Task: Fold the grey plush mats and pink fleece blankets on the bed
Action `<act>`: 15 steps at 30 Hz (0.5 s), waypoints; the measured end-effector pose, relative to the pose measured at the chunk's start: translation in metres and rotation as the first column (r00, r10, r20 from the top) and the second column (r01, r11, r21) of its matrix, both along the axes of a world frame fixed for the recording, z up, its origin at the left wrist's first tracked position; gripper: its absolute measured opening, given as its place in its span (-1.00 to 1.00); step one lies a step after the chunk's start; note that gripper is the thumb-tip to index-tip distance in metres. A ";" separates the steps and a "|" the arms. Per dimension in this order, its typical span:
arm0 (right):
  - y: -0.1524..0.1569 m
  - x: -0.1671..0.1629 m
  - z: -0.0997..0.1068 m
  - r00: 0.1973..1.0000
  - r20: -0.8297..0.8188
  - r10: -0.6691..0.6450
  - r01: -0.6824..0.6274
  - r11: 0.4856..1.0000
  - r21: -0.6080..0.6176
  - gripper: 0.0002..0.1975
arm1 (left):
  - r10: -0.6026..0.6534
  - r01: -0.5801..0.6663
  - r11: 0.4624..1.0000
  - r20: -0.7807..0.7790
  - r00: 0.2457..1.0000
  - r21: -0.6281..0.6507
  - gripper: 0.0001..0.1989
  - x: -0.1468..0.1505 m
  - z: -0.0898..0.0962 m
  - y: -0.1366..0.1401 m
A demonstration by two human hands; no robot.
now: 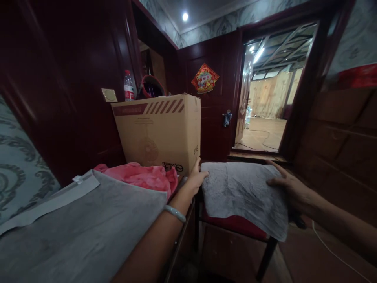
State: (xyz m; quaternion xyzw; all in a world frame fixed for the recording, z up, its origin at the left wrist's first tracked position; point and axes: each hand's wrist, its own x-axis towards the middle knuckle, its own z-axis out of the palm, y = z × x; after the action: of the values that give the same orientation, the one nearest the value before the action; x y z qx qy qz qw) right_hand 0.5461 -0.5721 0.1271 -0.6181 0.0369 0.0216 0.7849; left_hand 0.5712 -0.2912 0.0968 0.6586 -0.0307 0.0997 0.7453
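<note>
A grey plush cloth (241, 192), like a small towel, is spread over a chair with a red seat (235, 224), its near right corner hanging down past the seat. My left hand (198, 177), below a pale green bangle (174, 213), pinches the cloth's far left corner between thumb and fingers. At the opposite side, my right hand (290, 188) grips the far right corner, thumb on top. To the left lies a large grey fabric piece (97, 220) with a pale strip along its edge. Pink cloth (141, 177) is bunched behind it.
A cardboard box (153, 137) stands behind the pink cloth. On or behind its top are a bottle with a red cap (128, 86) and a dark bucket-like container (151, 86). Beyond the chair, an open doorway (265, 102) leads outside. A white cable (332, 245) crosses the floor at right.
</note>
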 end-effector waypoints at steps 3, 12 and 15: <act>-0.002 0.002 -0.006 0.998 0.062 -0.025 0.028 0.998 -0.052 0.01 | -0.025 0.025 1.000 -0.056 0.998 -0.008 0.01 0.000 -0.003 0.003; -0.036 0.026 -0.001 0.939 0.327 0.102 0.161 0.711 -0.684 -0.51 | -0.047 0.046 0.993 0.009 0.999 0.109 -0.19 0.004 -0.004 0.005; -0.047 0.025 0.019 0.878 0.417 0.234 0.345 0.294 -0.892 -0.58 | -0.036 0.031 0.990 0.035 0.999 0.140 -0.22 0.005 -0.006 0.007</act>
State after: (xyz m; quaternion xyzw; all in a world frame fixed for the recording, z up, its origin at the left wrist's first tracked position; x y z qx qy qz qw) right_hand 0.5706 -0.6190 0.1465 -0.9433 -0.1280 -0.1845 0.2446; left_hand 0.5761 -0.2846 0.0910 0.7065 -0.0626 0.0972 0.6982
